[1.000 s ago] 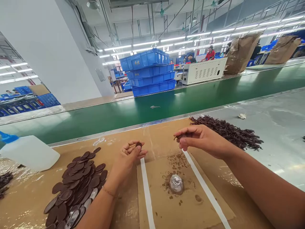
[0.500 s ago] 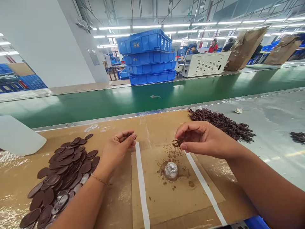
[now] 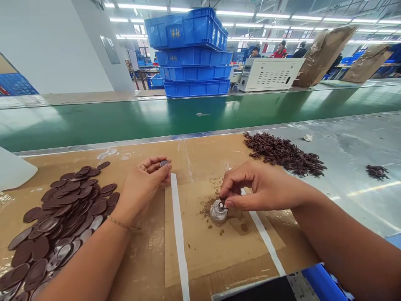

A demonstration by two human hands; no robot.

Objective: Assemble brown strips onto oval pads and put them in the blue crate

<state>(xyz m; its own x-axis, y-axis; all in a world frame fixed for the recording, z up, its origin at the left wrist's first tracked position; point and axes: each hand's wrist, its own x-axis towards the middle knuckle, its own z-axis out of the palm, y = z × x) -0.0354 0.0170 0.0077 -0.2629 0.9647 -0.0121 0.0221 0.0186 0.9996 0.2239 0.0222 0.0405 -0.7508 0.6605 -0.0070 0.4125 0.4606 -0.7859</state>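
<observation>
Right hand [image 3: 266,188] has dropped to the mouth of a small glass jar [image 3: 218,211], fingertips [image 3: 226,193] pinching a crumbly dark sprig; a slip could scatter crumbs, a knock tip the jar. Left hand [image 3: 145,184] curls around a thin disc [image 3: 164,163] at 11 o'clock. Smooth brown discs [image 3: 64,219], some silver-backed, overlap at 9 o'clock on the cardboard sheet [image 3: 200,259]. Brittle dark sprigs [image 3: 282,152] heap at 1 o'clock. Blue plastic crates [image 3: 192,54] stack beyond the green conveyor belt [image 3: 200,119] at 12 o'clock.

we are on a factory floor: a green conveyor belt [image 3: 125,121] runs past us, stacked blue plastic crates [image 3: 191,54] stand beyond it, and people [image 3: 280,51] work farther off.
</observation>
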